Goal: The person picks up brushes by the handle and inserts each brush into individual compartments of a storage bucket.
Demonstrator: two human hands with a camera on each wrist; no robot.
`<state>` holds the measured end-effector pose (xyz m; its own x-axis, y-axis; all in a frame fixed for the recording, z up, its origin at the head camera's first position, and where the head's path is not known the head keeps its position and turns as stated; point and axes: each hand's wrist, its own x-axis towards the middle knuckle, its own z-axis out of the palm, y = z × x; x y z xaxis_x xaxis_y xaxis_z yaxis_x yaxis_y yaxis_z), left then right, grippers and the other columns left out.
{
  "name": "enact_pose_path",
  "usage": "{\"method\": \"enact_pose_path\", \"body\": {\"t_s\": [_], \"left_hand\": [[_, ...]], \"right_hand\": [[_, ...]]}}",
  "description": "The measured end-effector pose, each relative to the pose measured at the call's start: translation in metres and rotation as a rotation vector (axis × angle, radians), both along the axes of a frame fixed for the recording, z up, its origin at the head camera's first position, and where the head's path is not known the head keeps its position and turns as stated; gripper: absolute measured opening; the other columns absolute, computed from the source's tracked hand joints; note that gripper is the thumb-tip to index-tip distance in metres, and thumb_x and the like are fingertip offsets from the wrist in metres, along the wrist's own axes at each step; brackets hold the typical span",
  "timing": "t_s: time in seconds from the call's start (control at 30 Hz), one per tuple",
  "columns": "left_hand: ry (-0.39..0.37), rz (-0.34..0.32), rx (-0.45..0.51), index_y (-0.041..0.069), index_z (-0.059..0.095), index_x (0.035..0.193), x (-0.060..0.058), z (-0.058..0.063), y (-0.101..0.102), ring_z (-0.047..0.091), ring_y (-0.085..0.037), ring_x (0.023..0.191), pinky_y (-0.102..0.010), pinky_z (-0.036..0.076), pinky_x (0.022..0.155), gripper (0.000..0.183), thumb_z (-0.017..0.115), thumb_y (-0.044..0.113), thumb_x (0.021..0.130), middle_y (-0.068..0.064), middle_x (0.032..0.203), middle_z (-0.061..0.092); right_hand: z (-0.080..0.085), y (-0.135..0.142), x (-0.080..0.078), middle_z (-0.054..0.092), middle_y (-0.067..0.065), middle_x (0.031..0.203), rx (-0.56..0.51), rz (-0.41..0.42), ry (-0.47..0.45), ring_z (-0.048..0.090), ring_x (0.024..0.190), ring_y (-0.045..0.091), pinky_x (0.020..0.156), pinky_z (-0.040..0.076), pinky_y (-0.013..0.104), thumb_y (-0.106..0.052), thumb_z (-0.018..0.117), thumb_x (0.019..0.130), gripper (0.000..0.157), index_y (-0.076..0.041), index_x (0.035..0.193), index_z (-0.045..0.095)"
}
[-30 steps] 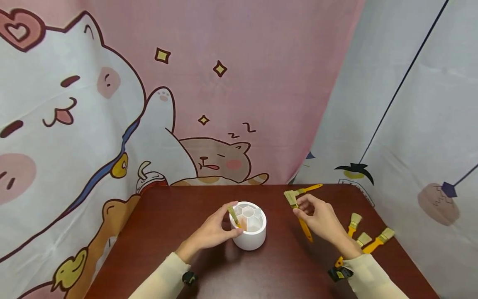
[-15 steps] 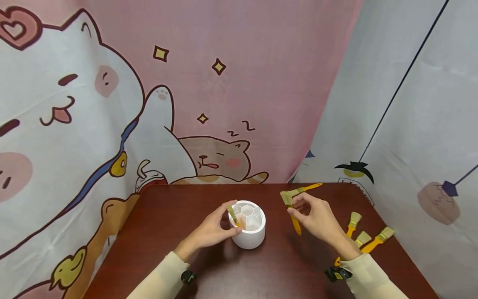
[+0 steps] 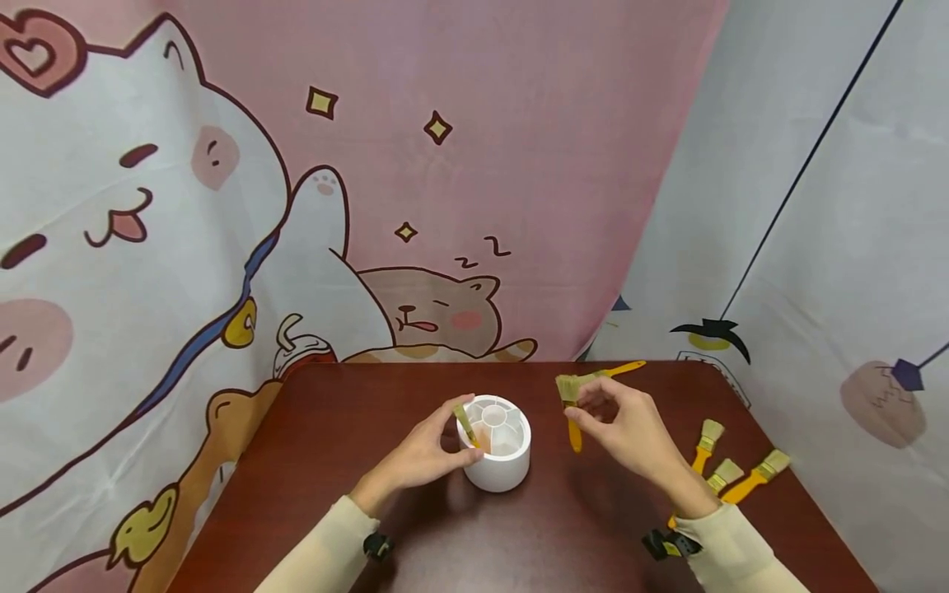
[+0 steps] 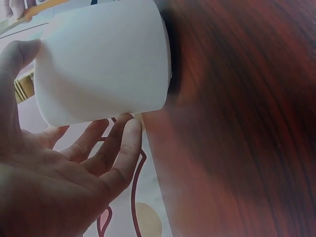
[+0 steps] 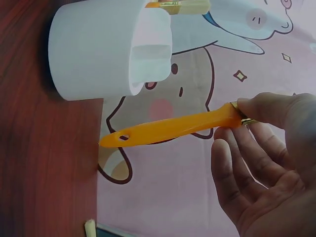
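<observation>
A white round organizer (image 3: 498,475) with several compartments stands on the table. My left hand (image 3: 418,455) holds it from the left, thumb at the near rim and fingers along its far side, as the left wrist view (image 4: 103,64) also shows. One paintbrush (image 3: 465,424) leans in a left compartment, bristles up. To the right of the organizer, my right hand (image 3: 630,428) pinches another paintbrush (image 5: 173,129) at its metal collar between thumb and fingers. Its bristles (image 3: 568,387) point up and its yellow handle hangs down, clear of the table.
At the table's back edge lies a paintbrush (image 3: 628,367), partly hidden behind the right hand's brush. Several more paintbrushes (image 3: 759,475) lie on the right side, next to the right forearm. A printed cloth (image 3: 563,165) hangs behind the dark red table (image 3: 334,412).
My right hand has moved slightly left towards the organizer, and its paintbrush has swung from slanted to nearly upright. The left hand keeps its hold and the organizer stays in place.
</observation>
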<state>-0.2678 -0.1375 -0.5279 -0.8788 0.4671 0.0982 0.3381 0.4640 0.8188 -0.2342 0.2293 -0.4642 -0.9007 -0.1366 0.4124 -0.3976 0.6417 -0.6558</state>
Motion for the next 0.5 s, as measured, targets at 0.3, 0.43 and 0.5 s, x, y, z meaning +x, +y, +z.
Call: {"method": "enact_pose_path", "body": {"t_s": [0.3, 0.43, 0.5], "left_hand": [[0.009, -0.002, -0.010, 0.025, 0.044, 0.178, -0.001, -0.001, 0.001, 0.070, -0.032, 0.144, -0.064, 0.055, 0.121, 0.095, 0.093, 0.041, 0.098, -0.008, 0.163, 0.067], [0.004, -0.005, -0.008, 0.023, 0.043, 0.178, -0.001, -0.001, 0.000, 0.069, -0.032, 0.145, -0.063, 0.055, 0.121, 0.096, 0.093, 0.041, 0.098, -0.008, 0.164, 0.067], [0.003, -0.004, -0.006, 0.023, 0.043, 0.178, -0.001, -0.001, -0.001, 0.069, -0.032, 0.146, -0.064, 0.054, 0.121, 0.096, 0.093, 0.042, 0.098, -0.009, 0.164, 0.066]], "right_hand": [[0.008, -0.008, 0.005, 0.079, -0.009, 0.091, -0.044, 0.010, 0.037, 0.071, 0.078, 0.004, 0.071, 0.058, 0.024, -0.022, 0.098, 0.098, 0.023, -0.023, 0.107, 0.077], [0.010, -0.013, 0.004, 0.079, -0.009, 0.090, -0.062, 0.027, 0.060, 0.072, 0.077, 0.004, 0.070, 0.059, 0.024, -0.018, 0.099, 0.096, 0.024, -0.023, 0.107, 0.077], [0.011, -0.015, 0.004, 0.080, -0.010, 0.090, -0.066, 0.041, 0.066, 0.072, 0.078, 0.004, 0.070, 0.060, 0.025, -0.017, 0.099, 0.096, 0.025, -0.024, 0.108, 0.077]]}}
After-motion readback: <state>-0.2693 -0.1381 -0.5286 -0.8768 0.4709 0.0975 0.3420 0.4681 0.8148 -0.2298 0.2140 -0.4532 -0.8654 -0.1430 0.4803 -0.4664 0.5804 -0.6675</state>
